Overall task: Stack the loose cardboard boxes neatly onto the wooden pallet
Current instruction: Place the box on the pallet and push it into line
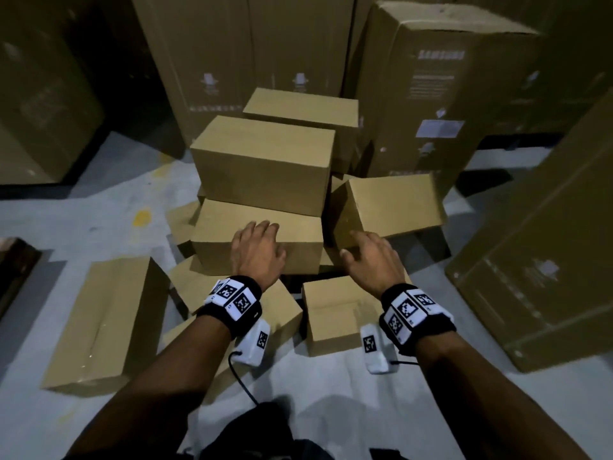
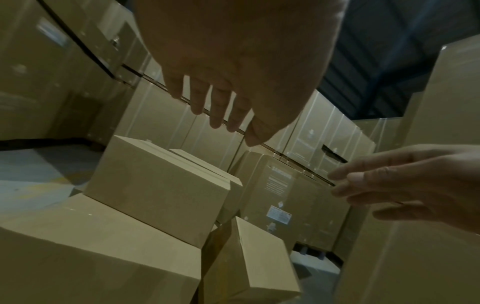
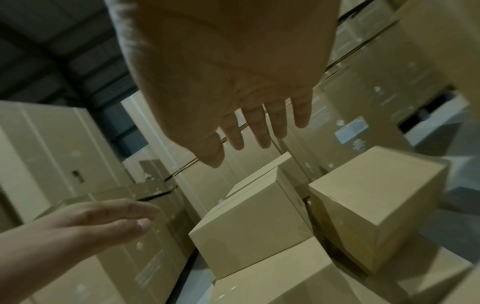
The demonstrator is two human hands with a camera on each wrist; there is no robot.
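My left hand [image 1: 257,252] and right hand [image 1: 373,260] hovered spread, empty; the tilted plain brown cardboard box [image 1: 388,207] risked sliding if nudged.

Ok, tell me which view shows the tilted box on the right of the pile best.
The head view: the tilted box shows whole from above, leaning beside the stack, just beyond the right hand. The right wrist view shows it large but motion-blurred. The left wrist view catches it low and dim.

A narrow dark gap [image 1: 328,234] separates the front box [image 1: 212,237] from the tilted box [image 1: 391,207].
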